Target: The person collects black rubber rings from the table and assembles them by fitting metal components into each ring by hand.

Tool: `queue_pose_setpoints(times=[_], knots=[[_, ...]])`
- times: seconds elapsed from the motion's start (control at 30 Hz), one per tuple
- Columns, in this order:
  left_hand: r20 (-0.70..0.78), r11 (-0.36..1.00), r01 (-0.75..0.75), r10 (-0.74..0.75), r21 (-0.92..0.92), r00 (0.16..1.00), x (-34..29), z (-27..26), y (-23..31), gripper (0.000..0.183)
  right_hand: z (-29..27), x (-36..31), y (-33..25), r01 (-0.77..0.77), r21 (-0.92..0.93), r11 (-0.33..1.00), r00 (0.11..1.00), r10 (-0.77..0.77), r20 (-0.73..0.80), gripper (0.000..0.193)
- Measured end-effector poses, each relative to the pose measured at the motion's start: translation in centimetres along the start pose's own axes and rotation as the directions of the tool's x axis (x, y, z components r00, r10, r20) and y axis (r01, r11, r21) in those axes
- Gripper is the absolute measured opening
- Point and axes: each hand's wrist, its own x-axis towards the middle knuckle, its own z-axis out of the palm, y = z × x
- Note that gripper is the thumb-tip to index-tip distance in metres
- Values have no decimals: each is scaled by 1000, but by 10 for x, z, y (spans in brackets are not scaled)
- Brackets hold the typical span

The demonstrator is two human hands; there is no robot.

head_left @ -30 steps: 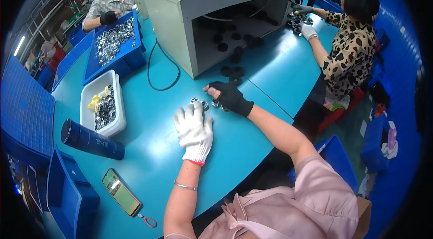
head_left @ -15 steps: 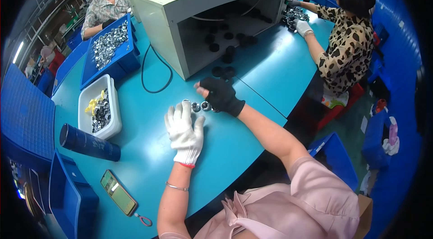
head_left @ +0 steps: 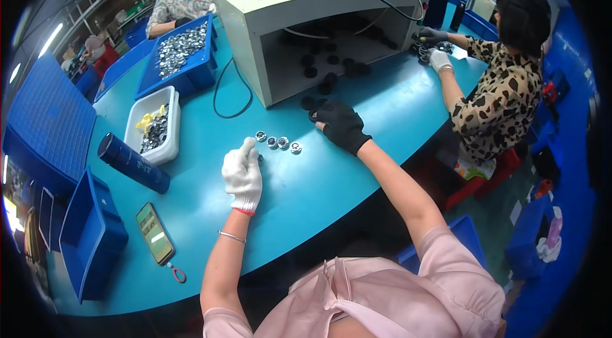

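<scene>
On the teal table, 4 silver round parts lie in a row at 2 o'clock from the left hand, whose white-gloved fingers curl together, though I cannot tell whether they clamp anything. The black-gloved right hand reaches toward black rings at its 10 o'clock, perhaps touching 1; whether its fingers grip there I cannot tell.

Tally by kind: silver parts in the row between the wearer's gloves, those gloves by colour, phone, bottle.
Silver parts: 4
White glove: 1
Black glove: 1
Phone: 1
Bottle: 1
Total: 8
Left out: a partly hidden piece by the white glove.
</scene>
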Motion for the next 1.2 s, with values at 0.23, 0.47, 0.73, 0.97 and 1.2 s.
queue_pose_setpoints(times=[0.23,0.47,0.73,0.97,1.2], knots=[[-41,621,466,-626,-631,779,-12,-15,-5,33,19,4,10,60,5,998,998,-60,-18,15],[99,554,557,-648,-620,755,-10,-35,-1,34,13,10,-84,184,550,815,979,-203,-27,31],[517,32,588,-439,-808,735,-9,-52,-44,37,45,14,-144,174,766,619,902,-412,128,66],[580,-54,602,-352,-796,735,-8,-51,-51,38,79,7,-135,53,867,496,919,-363,152,69],[586,-8,616,-321,-787,744,-9,-51,-48,43,75,5,-129,40,887,459,907,-389,161,69]])
